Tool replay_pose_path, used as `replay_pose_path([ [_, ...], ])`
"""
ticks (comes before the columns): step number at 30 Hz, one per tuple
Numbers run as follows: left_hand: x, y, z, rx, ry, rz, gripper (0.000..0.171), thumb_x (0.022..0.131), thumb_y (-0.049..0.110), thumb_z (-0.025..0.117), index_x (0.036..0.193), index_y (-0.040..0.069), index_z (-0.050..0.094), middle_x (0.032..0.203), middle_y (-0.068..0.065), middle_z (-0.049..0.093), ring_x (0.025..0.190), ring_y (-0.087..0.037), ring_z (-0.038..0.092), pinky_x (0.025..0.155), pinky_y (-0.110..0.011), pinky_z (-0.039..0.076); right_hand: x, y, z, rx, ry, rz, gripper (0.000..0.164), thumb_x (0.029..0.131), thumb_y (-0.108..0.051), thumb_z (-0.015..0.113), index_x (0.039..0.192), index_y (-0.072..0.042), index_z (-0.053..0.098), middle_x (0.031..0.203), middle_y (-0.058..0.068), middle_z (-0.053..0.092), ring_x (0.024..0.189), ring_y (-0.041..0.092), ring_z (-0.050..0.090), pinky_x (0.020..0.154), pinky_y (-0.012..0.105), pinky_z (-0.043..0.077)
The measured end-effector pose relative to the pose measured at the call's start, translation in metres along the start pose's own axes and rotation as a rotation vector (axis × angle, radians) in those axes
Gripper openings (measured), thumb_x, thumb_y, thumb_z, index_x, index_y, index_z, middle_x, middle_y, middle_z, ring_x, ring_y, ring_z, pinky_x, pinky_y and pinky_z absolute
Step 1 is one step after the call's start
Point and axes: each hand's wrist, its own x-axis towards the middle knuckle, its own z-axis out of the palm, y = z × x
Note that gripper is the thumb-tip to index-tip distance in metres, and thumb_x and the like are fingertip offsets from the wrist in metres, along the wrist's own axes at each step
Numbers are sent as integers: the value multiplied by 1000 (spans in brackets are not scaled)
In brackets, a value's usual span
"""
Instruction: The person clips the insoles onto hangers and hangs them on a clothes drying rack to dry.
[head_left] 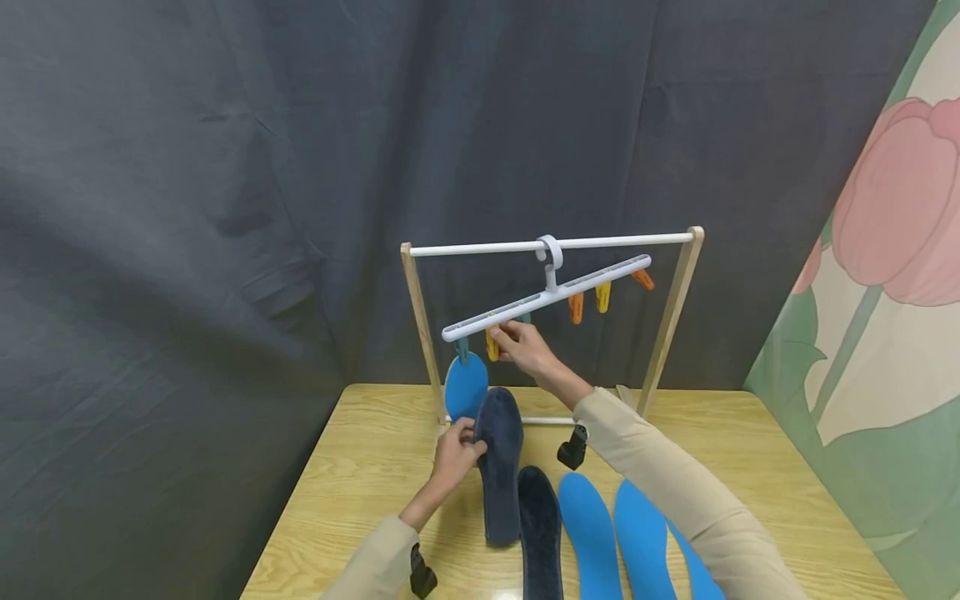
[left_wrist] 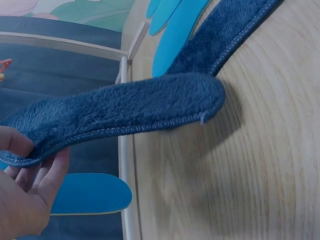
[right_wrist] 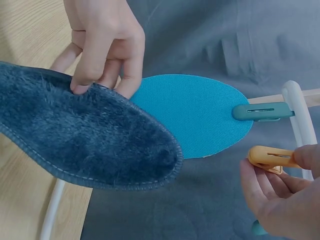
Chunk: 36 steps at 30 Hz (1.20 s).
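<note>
My left hand (head_left: 454, 455) pinches the side edge of a dark fuzzy insole (head_left: 500, 467), thumb on the pile and fingers behind, holding it upright over the table. In the right wrist view its rounded toe end overlaps a blue insole (right_wrist: 192, 115) that hangs from a green clip (right_wrist: 262, 111). My right hand (head_left: 527, 350) pinches a yellow clip (right_wrist: 272, 157) between thumb and fingers. That clip hangs under the low left end of a white hanger (head_left: 551, 296), beside the green one. The hanger tilts, its right end higher.
The hanger hooks over the white bar of a wooden-legged rack (head_left: 480, 248). Orange clips (head_left: 575, 308) and another yellow clip (head_left: 603, 297) hang toward its right end. On the table (head_left: 315, 533) lie a second dark insole (head_left: 540, 533) and several blue insoles (head_left: 588, 533). A dark curtain (head_left: 225, 208) stands behind.
</note>
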Motion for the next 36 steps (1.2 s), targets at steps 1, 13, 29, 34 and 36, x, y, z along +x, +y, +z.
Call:
replay_pose_path([
  [1,1,1,-1,0,0,2,23,88,-3,62,111,-4,62,88,-12,65,56,-10,49,55,-39,58,0,0,1,1,0,-2,36,107,-17,47,127,11,55,116,25,58,114,39,58,96,42,54],
  [13,6,0,-7,-54,16,14,28,87,-4,62,114,-7,61,91,-16,64,63,-14,57,55,-33,58,1,-4,8,-9,-6,12,34,106,-16,48,128,10,56,118,25,57,114,39,58,95,41,54],
  [29,-2,61,-15,-136,37,2,25,90,-9,56,114,-11,60,90,-21,61,57,-11,46,59,-47,55,0,-2,10,-51,22,-25,31,105,-15,50,121,10,60,111,23,61,107,37,61,91,42,56],
  [34,2,64,-15,-199,56,-11,24,88,-11,56,111,-12,61,89,-26,64,62,-29,59,63,-53,59,0,-4,11,-27,38,-31,29,105,-14,52,116,11,61,111,23,62,107,37,61,91,41,56],
  [36,3,65,-15,-224,57,-7,25,88,-11,55,113,-13,60,91,-28,64,68,-38,62,65,-56,58,0,-5,11,-20,46,-28,28,105,-14,52,115,10,62,112,23,62,108,37,60,91,40,56],
])
